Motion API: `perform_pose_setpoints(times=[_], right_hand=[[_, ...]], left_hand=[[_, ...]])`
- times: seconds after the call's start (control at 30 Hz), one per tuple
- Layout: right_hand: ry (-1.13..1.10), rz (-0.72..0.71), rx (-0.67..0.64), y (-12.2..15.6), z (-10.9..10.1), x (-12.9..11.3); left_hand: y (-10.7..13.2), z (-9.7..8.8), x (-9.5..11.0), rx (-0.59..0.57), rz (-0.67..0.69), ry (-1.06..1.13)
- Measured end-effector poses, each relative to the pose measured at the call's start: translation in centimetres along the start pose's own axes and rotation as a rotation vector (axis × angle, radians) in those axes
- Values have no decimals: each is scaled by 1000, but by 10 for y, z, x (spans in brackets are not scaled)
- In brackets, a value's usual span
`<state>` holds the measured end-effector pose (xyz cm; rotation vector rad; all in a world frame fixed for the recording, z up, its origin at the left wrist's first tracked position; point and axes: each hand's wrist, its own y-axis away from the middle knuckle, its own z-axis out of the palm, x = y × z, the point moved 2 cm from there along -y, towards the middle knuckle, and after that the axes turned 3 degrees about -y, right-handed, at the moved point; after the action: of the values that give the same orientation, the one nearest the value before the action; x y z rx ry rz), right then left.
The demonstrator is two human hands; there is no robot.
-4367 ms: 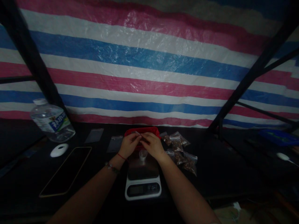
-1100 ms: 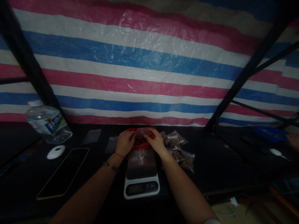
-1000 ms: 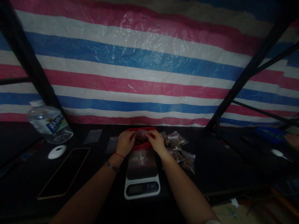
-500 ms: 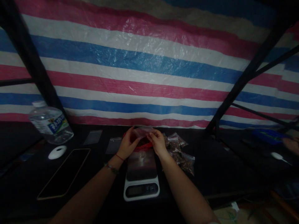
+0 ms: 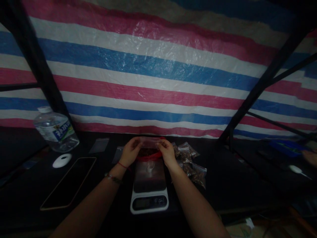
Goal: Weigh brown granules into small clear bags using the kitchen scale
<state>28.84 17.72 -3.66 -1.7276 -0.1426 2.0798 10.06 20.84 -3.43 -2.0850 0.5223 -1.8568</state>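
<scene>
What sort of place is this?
Probably a makeshift packing bench: a digital scale on a dark tabletop, small filled zip bags to the scale's right, and a striped plastic sheet behind as a wall.

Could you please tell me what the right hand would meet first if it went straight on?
Beyond the clear bag it holds, the right hand would probably meet the red container, though depth is unclear in this dim view.
</scene>
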Motion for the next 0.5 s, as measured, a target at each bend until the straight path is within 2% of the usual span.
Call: perform_pose_setpoints(times=[0.1,0.17,0.2,0.27,0.37,0.43,0.5], right_hand=[[-18,0,27,-2,-3,0],[-33,-1,50,-3,-6,0],[-37,-2,59,-4,-7,-1],[-43,-1,70,-5,-8,-1],[-58,11,78,-7,-10,-1],[-60,8,84,-8,-10,-1],[-53,-9,94,-9,-11,0]], left_hand=[[-19,-39,4,182,-70,16],[-34,-69,7,220,-110,11],[-42,-83,8,181,-133,-6],[-54,-102,9,-40,-187,-162],[-60,-110,4,-423,-256,-600],[-59,-106,-3,-566,-262,-833],[-55,-98,-11,-631,-209,-946]])
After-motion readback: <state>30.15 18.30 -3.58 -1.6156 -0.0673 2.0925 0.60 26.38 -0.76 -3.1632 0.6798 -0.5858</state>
